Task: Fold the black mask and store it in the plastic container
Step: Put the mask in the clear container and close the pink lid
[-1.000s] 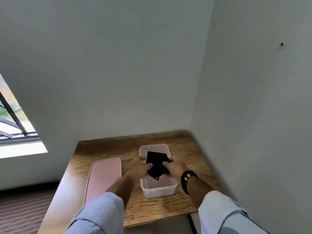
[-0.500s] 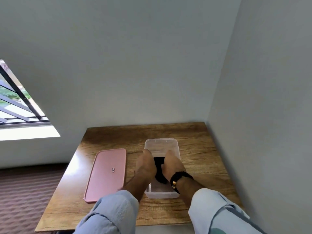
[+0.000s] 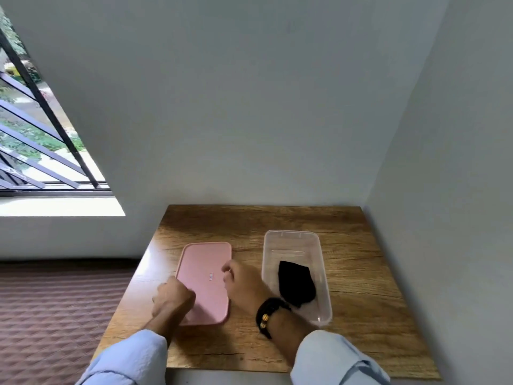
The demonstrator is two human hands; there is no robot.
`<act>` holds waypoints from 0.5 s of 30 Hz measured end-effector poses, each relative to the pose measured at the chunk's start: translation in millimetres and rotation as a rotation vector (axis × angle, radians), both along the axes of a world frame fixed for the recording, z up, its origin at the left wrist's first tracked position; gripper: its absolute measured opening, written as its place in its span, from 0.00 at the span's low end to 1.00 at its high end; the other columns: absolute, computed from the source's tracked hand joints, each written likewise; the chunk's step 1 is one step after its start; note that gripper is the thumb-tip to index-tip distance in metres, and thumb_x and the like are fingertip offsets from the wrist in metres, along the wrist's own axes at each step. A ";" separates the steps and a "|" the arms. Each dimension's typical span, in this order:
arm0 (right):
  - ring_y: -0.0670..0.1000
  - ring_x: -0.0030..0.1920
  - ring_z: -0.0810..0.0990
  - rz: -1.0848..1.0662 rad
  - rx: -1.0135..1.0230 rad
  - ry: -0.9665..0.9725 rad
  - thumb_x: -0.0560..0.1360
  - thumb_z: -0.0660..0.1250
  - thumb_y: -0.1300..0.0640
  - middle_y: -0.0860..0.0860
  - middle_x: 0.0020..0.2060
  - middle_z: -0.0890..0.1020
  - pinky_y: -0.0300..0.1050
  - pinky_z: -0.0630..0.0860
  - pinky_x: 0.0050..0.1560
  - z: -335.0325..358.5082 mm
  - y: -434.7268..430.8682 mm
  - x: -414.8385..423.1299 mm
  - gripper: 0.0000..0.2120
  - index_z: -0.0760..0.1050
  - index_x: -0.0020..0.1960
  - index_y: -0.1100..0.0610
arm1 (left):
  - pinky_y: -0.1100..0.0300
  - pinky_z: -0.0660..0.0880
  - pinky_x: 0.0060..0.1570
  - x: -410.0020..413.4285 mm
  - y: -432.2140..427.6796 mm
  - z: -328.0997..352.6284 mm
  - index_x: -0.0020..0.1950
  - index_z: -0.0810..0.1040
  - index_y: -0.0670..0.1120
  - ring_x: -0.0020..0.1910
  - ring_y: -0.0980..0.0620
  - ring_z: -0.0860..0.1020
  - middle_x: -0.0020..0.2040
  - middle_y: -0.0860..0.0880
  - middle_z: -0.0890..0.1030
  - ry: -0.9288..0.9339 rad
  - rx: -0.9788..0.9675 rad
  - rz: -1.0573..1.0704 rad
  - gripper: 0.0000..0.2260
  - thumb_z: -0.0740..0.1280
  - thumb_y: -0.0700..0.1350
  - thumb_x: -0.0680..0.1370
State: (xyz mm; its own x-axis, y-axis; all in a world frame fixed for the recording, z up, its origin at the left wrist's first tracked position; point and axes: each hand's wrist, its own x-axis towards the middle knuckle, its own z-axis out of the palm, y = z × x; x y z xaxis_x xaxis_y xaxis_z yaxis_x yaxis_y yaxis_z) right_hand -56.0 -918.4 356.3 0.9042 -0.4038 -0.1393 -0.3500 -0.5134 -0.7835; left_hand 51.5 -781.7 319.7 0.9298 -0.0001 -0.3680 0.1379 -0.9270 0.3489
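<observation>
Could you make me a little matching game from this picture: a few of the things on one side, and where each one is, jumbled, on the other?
Things:
1. black mask
2. pink lid
3. plastic container
4. beaded bracelet

Places:
A. around the right wrist
B. flat on the table, under both hands
C. inside the clear tub
D. open on the table, to the right of the lid

Pairs: 1-C, 2-B, 3-D, 4-A

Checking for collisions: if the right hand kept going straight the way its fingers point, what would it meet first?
Probably the pink lid: the right hand points left over its right edge, though its height above it is unclear.
</observation>
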 end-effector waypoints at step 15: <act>0.61 0.57 0.81 -0.360 -0.060 0.155 0.82 0.59 0.59 0.60 0.56 0.83 0.43 0.71 0.47 13.5 4.1 16.4 0.13 0.79 0.58 0.62 | 0.54 0.81 0.42 29.0 31.1 -5.4 0.52 0.83 0.41 0.45 0.45 0.81 0.49 0.41 0.83 0.353 -0.714 0.052 0.11 0.63 0.44 0.84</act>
